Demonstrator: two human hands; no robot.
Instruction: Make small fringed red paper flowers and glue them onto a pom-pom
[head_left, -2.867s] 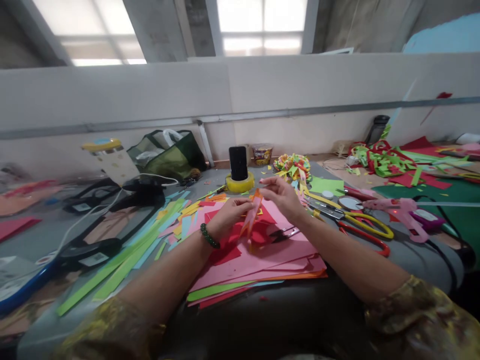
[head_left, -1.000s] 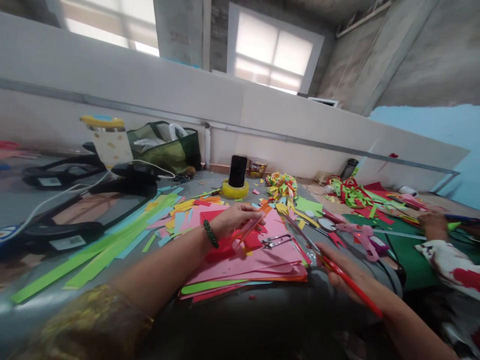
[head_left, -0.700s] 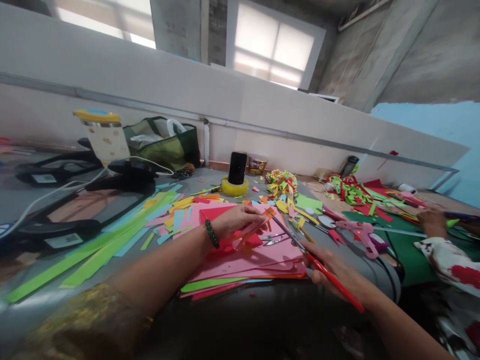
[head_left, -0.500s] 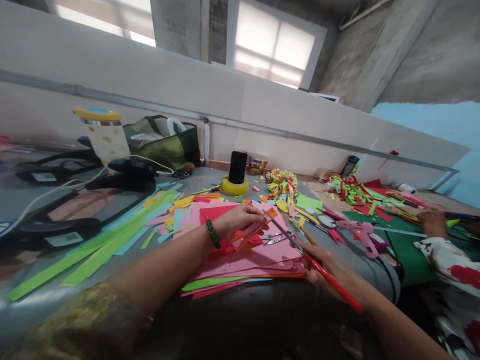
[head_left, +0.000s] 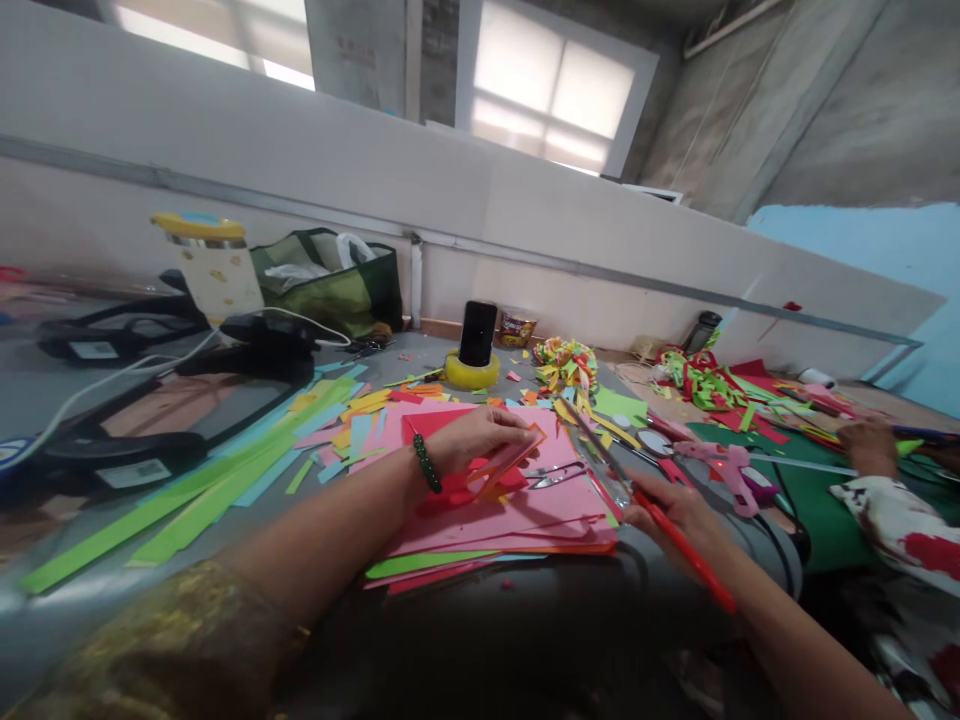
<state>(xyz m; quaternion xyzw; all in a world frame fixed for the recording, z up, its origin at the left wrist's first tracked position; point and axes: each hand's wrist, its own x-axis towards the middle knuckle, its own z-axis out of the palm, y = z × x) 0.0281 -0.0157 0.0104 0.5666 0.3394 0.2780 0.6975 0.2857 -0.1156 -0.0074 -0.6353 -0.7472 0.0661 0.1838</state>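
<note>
My left hand (head_left: 487, 437), with a dark green bead bracelet (head_left: 426, 463) on its wrist, pinches a small folded piece of orange and pink paper (head_left: 536, 440). Beneath it lies a stack of pink paper sheets (head_left: 465, 530), with red paper on top. Small metal snips (head_left: 555, 477) rest on the stack, right of the pinched paper. My right hand (head_left: 675, 510) is closed on a tool with a long narrow metal blade and a straight red handle (head_left: 686, 550). Its blade points up and left, apart from the paper; whether it is a knife or scissors is unclear.
Green and blue paper strips (head_left: 247, 460) spread to the left. A phone (head_left: 478, 333) stands in a yellow tape roll (head_left: 472, 372). At right are a pink glue gun (head_left: 731, 475) and another person's hand (head_left: 870, 445). A yellow-lidded tumbler (head_left: 214, 275) stands back left.
My right hand has drawn the red-handled tool to the right, and its blade has moved away from the folded paper. My left hand stays nearly in place with the paper.
</note>
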